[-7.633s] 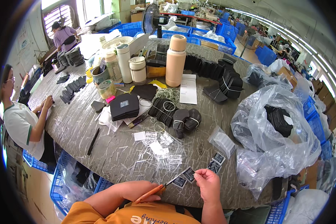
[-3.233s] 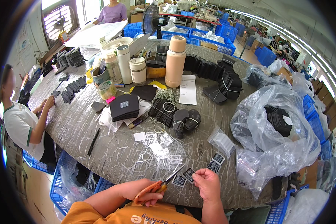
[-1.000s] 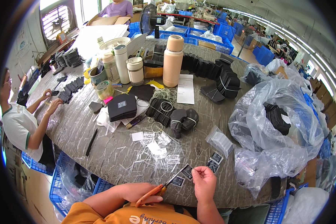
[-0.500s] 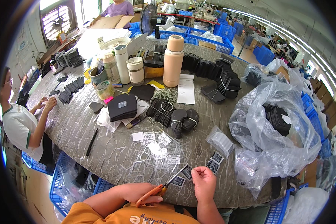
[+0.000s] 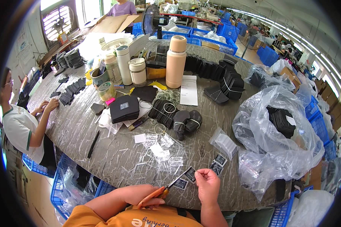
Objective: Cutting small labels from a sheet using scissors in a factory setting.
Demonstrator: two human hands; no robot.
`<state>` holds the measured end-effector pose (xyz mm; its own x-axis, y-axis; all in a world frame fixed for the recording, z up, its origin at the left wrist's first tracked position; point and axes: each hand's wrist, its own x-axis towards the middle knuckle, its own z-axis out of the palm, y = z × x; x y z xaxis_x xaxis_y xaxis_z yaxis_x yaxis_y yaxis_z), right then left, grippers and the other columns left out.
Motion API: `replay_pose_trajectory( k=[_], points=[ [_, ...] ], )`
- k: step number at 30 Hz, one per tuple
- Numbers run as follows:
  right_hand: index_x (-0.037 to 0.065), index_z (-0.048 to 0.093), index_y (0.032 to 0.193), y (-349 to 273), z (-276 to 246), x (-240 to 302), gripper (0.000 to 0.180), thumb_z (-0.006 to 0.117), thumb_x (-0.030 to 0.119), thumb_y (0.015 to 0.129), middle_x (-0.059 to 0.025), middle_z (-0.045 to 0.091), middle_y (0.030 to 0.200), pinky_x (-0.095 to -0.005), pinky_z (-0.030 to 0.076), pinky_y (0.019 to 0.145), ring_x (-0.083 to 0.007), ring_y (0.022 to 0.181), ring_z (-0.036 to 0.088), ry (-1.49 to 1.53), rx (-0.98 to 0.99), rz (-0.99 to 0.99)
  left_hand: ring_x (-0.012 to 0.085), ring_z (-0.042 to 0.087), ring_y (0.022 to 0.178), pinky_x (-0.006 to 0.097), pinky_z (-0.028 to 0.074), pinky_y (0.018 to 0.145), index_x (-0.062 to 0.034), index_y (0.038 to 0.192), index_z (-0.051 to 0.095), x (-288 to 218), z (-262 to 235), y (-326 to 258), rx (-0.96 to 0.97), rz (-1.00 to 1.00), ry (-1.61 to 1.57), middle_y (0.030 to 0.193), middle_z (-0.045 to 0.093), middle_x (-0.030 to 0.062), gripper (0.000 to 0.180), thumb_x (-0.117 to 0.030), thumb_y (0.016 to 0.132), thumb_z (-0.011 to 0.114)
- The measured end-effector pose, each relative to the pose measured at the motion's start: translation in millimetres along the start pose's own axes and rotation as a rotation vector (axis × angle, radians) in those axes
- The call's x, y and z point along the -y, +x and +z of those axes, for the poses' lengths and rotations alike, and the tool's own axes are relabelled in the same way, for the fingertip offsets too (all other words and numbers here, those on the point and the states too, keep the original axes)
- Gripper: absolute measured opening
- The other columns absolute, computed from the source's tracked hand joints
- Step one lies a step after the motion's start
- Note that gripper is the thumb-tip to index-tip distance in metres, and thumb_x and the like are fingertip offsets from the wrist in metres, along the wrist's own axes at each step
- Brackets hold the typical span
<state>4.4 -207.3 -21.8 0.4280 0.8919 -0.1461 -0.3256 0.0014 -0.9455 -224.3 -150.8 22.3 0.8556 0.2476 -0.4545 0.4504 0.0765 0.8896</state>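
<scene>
My left hand (image 5: pixel 146 195) is closed round the orange handles of a pair of scissors (image 5: pixel 154 197). Their blades point up and to the right, against the edge of a small black label with white print (image 5: pixel 190 174). Thumb and fingers of my right hand (image 5: pixel 207 182) pinch that label at its right side. Below the blades another black label (image 5: pixel 180 184) lies on the table. Beyond my right hand several more labels (image 5: pixel 218 162) lie overlapping. White strips and printed offcuts (image 5: pixel 161 153) are scattered in front of the scissors.
A large clear plastic bag (image 5: pixel 250 159) with black pieces spreads at the right. Banded black pieces (image 5: pixel 163 114), a peach bottle (image 5: pixel 176 64) and cups (image 5: pixel 137 72) stand farther back. At the left a co-worker (image 5: pixel 22 125) handles dark pieces. A black pen-like stick (image 5: pixel 93 144) lies on the table (image 5: pixel 74 128).
My hands, the scissors and the label stay almost in place, with only a very slight shift. The co-worker's hands at the left have moved slightly.
</scene>
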Motion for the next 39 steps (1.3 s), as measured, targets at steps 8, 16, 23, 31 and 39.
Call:
replay_pose_trajectory(
  k=[8, 16, 23, 31, 39],
  points=[
    [-0.001, 0.059, 0.088, 1, -2, 0, 0.007, 0.064, -0.001, 0.082, 0.0001, 0.059, 0.078, -0.0156, 0.041, 0.061, -0.0028, 0.066, 0.052, -0.021, -0.003, 0.012, 0.0107, 0.06, 0.061, 0.024, 0.046, 0.051, -0.0004, 0.103, 0.053, 6, -1, 0, 0.011, 0.014, -0.019, 0.072, 0.062, 0.0045, 0.032, -0.03, 0.091, 0.053],
    [-0.001, 0.06, 0.087, -3, -4, -1, 0.006, 0.064, -0.001, 0.082, 0.0009, 0.059, 0.075, -0.0154, 0.041, 0.058, -0.0023, 0.063, 0.051, -0.046, 0.023, 0.024, 0.008, 0.056, 0.058, 0.022, 0.042, 0.047, -0.0026, 0.101, 0.055, -3, 0, 0, -0.211, -0.041, -0.206, 0.07, 0.06, 0.0022, 0.027, -0.026, 0.088, 0.059],
    [-0.002, 0.062, 0.085, -17, 9, 7, 0.004, 0.064, 0.0, 0.082, 0.0011, 0.06, 0.073, -0.0153, 0.042, 0.055, -0.0016, 0.062, 0.052, -0.197, 0.224, 0.16, 0.0134, 0.06, 0.07, 0.027, 0.048, 0.065, 0.0005, 0.1, 0.055, -17, -6, 22, -0.612, 0.068, -0.01, 0.08, 0.063, 0.0075, 0.036, -0.021, 0.077, 0.071],
    [-0.002, 0.061, 0.085, -18, 3, 9, 0.005, 0.064, -0.001, 0.081, 0.0011, 0.06, 0.073, -0.0153, 0.041, 0.055, -0.0016, 0.061, 0.051, -0.137, 0.246, 0.149, 0.0099, 0.058, 0.06, 0.023, 0.046, 0.051, -0.0001, 0.095, 0.052, 6, -16, 34, -0.775, 0.112, -0.158, 0.077, 0.061, 0.0046, 0.026, -0.009, 0.078, 0.069],
    [0.0, 0.059, 0.091, -3, 0, 11, 0.01, 0.064, 0.001, 0.082, 0.0, 0.057, 0.075, -0.0166, 0.039, 0.053, -0.0036, 0.059, 0.048, 0.009, -0.089, -0.072, 0.0308, 0.06, 0.081, 0.037, 0.046, 0.07, -0.0014, 0.099, 0.051, -5, -5, 5, -0.22, 0.134, 0.265, 0.087, 0.06, 0.0142, 0.035, -0.035, 0.091, 0.05]
  ],
)
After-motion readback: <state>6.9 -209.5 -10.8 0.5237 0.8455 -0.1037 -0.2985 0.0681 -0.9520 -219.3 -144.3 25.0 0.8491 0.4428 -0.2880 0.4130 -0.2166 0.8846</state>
